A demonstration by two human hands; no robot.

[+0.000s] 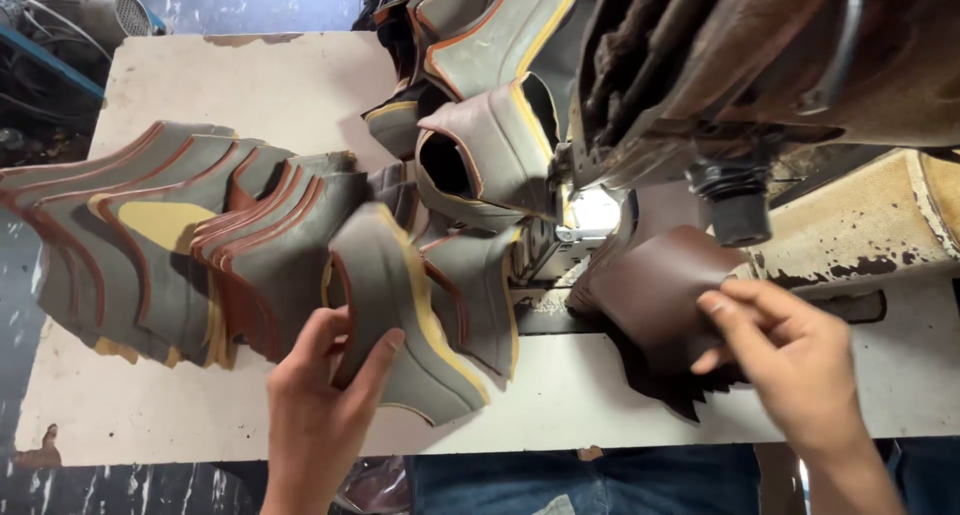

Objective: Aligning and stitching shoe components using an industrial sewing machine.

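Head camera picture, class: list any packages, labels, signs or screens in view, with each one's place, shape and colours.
None show: no package, label, sign or screen.
Left hand: holds a grey shoe upper piece with yellow edging.
Right hand: holds a brown leather piece beside the sewing machine.

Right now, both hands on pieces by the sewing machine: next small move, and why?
Probably lift the grey piece off the stack and bring it toward the brown piece. The left hand already grips the grey piece, thumb on top, and it lies loose over the fanned stack. The right hand pinches the brown piece's edge just under the machine head, so that side looks ready.
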